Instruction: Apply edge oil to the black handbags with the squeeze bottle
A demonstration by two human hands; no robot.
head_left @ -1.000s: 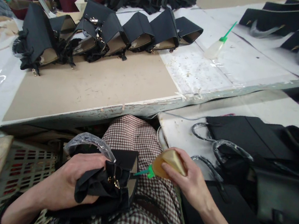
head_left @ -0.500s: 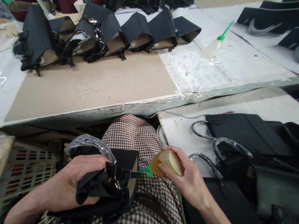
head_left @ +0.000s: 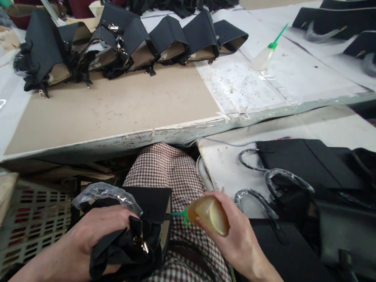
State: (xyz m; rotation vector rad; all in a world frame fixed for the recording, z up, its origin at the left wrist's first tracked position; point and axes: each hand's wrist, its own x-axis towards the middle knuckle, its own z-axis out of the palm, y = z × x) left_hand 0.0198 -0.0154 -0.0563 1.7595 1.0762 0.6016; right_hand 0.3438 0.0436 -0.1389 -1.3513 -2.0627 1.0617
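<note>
My left hand (head_left: 88, 244) is closed round a black handbag (head_left: 150, 201) that rests on my lap. Its handle (head_left: 109, 195) is wrapped in clear plastic, and gold clasps (head_left: 141, 242) hang from bunched black material beside my fingers. In my right hand (head_left: 234, 232) lies a squeeze bottle (head_left: 210, 215) of amber liquid, held on its side. The bottle's green nozzle (head_left: 179, 213) points left, its tip at the open edge of the bag; whether it touches, I cannot tell. Checked brown-and-white cloth (head_left: 163, 165) covers my lap.
Several black bag bodies (head_left: 170, 37) stand on the bench (head_left: 123, 103) ahead. A second green-tipped bottle (head_left: 264, 58) stands to their right. More black bags (head_left: 298, 162) with wrapped handles lie at my right. A plastic crate (head_left: 35, 217) is at my left.
The view has shifted slightly. My left hand and the bag have tilted a little, while the bottle in my right hand stays by the bag's edge with its nozzle nearly level.
</note>
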